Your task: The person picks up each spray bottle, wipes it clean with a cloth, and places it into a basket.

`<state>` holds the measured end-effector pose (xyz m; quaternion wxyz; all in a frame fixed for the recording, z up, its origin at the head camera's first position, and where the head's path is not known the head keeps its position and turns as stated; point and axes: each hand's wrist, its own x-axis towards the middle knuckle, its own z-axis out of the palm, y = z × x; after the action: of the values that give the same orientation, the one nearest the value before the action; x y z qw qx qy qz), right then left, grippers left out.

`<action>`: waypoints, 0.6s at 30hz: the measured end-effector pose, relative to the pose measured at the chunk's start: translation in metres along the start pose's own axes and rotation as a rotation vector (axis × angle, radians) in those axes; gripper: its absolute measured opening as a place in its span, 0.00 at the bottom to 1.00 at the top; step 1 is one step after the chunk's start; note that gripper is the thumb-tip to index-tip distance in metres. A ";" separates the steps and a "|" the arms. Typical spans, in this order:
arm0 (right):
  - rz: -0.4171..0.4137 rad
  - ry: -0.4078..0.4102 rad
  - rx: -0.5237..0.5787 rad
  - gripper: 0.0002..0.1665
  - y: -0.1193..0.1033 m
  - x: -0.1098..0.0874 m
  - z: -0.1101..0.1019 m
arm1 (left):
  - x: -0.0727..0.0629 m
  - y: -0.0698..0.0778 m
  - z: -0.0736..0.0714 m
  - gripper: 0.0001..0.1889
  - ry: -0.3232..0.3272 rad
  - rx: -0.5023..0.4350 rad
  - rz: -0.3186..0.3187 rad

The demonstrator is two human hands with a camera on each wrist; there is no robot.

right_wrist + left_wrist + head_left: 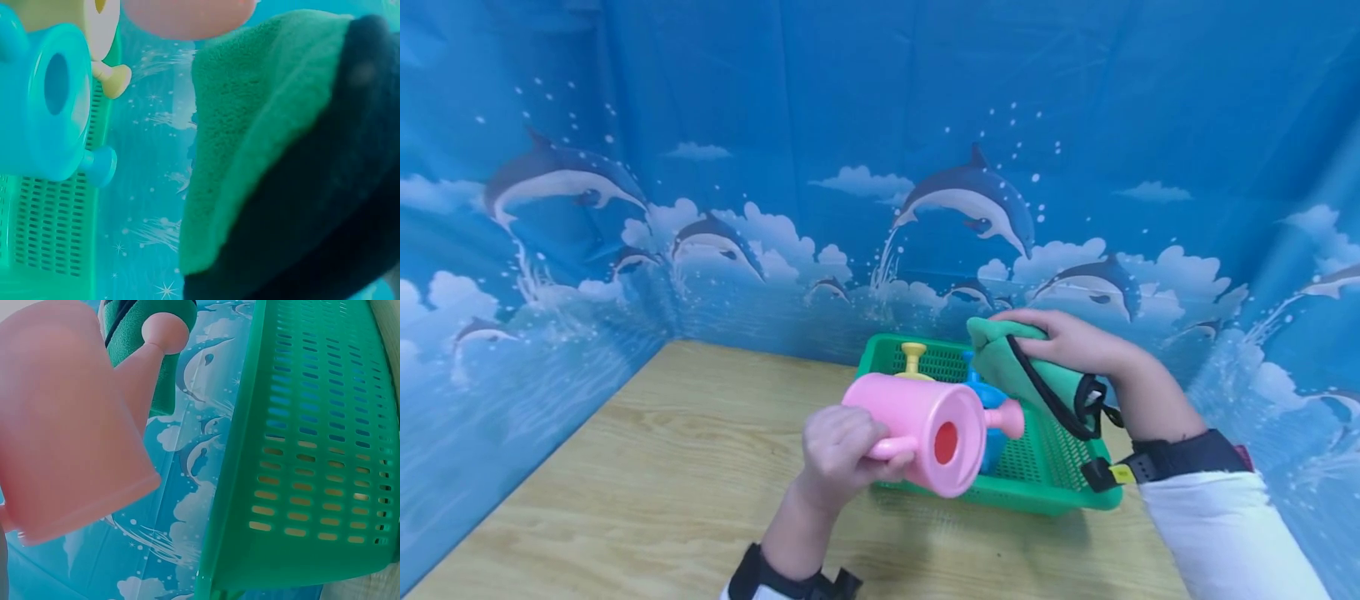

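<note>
My left hand (pixel 842 450) grips the handle of a pink toy watering can (pixel 898 417), tipped so that the red spot inside its round opening faces me. Over the right side of the basket, my right hand (pixel 1060 337) holds a folded green cloth (pixel 1022 371) with black edging. The can's pink spout points toward the cloth. In the left wrist view the pink can (pixel 69 419) hangs beside the basket wall, with the green cloth (pixel 153 381) behind its spout. The right wrist view shows the cloth (pixel 250 131) up close.
A green slotted basket (pixel 1045 500) stands on the wooden table (pixel 700 467). Inside it are a blue watering can (pixel 47 112) and a yellow watering can (pixel 100 25). A blue dolphin-print sheet (pixel 790 167) hangs behind and at the sides.
</note>
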<state>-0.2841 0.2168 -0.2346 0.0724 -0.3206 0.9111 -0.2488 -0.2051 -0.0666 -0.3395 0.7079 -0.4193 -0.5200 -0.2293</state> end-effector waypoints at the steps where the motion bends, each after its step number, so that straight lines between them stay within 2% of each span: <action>1: 0.005 0.016 0.003 0.26 0.001 -0.002 0.000 | -0.001 0.000 0.000 0.23 0.000 -0.002 -0.009; 9: 0.025 0.131 0.031 0.26 0.013 -0.026 0.006 | -0.008 -0.002 0.000 0.24 0.007 0.012 -0.094; 13: 0.021 0.166 0.080 0.26 0.026 -0.038 0.015 | -0.010 -0.002 0.001 0.24 0.005 0.023 -0.114; 18: 0.019 0.233 0.138 0.27 0.039 -0.056 0.025 | -0.012 -0.003 0.003 0.25 0.041 0.028 -0.128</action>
<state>-0.2544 0.2678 -0.2771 -0.0099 -0.2752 0.8970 -0.3457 -0.2136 -0.0670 -0.3488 0.7079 -0.3706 -0.5344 -0.2754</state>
